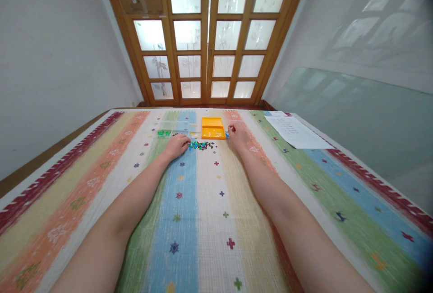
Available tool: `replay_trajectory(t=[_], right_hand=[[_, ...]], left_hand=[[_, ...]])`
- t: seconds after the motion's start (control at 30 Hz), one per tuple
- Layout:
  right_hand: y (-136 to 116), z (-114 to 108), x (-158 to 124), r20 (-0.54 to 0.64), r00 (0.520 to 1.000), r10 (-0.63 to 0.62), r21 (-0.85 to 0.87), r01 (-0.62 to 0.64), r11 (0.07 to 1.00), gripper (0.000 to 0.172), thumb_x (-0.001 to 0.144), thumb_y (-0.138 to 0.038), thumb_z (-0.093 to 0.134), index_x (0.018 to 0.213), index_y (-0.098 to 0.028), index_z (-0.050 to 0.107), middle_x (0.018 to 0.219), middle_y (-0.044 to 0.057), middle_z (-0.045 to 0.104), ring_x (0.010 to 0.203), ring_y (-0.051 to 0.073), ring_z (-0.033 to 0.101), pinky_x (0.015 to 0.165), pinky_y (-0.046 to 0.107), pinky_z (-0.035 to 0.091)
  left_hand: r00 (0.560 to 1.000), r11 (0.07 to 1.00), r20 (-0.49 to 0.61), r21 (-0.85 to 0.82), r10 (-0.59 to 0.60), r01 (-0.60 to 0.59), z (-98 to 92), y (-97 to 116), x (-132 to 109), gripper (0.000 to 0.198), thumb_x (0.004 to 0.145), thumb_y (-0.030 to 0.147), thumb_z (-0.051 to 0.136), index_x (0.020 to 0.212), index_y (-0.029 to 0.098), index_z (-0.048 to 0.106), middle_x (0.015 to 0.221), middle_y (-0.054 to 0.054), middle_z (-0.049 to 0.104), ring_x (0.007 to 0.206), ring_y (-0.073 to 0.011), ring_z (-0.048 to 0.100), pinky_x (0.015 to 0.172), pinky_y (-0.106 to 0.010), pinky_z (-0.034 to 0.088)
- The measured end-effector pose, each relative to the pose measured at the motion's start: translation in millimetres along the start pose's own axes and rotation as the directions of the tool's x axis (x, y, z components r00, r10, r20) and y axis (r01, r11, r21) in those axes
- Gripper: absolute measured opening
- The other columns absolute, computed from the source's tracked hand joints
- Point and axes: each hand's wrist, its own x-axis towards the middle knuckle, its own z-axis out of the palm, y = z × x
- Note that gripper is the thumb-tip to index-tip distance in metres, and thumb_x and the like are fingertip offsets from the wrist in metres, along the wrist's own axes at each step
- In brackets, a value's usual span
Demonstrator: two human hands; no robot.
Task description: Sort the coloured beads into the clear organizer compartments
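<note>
A small pile of mixed blue, green, red and brown beads (202, 145) lies on the tablecloth. My left hand (177, 145) rests at the pile's left edge, fingers together and bent toward it; any bead in them is too small to make out. An orange box (213, 134) with its lid raised stands behind the pile and holds a few pale pieces. Just right of that box is my right hand (238, 136), its fingers closed in a pinch, with a dark red spot at the fingertips. Some blue pieces (227, 135) show between box and hand.
Green pieces (164, 133) sit in a clear container left of the orange box, and yellow pieces (194, 134) lie nearer to it. White paper sheets (296, 131) lie at the back right of the striped tablecloth (213, 221). Wood-framed glass doors (208, 36) stand behind the table.
</note>
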Motion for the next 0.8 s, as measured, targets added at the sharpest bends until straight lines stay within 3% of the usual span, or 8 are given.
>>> replay_trajectory(t=[0.37,0.8], right_hand=[[-43,15,-18,0.13,0.974,-0.186,0.055,0.18,0.982,0.019,0.098,-0.023,0.052,0.098,-0.021,0.07,0.099,0.01,0.069,0.096,0.024,0.061,0.088,0.034,0.045],[-45,16,-21,0.167,0.945,-0.282,0.06,0.276,0.959,0.019,0.102,-0.025,0.051,0.1,-0.022,0.07,0.099,0.009,0.069,0.098,0.024,0.061,0.089,0.033,0.045]], left_hand=[[0.993,0.993,0.037,0.032,0.113,-0.114,1.3,9,0,0.027,0.097,0.025,0.053,0.106,0.027,0.078,0.107,-0.009,0.071,0.108,-0.027,0.062,0.101,-0.04,0.048],[0.993,0.993,0.011,0.022,0.114,-0.114,2.7,20,1,0.022,0.096,0.024,0.056,0.1,0.024,0.078,0.101,-0.009,0.071,0.106,-0.0269,0.063,0.097,-0.039,0.05]])
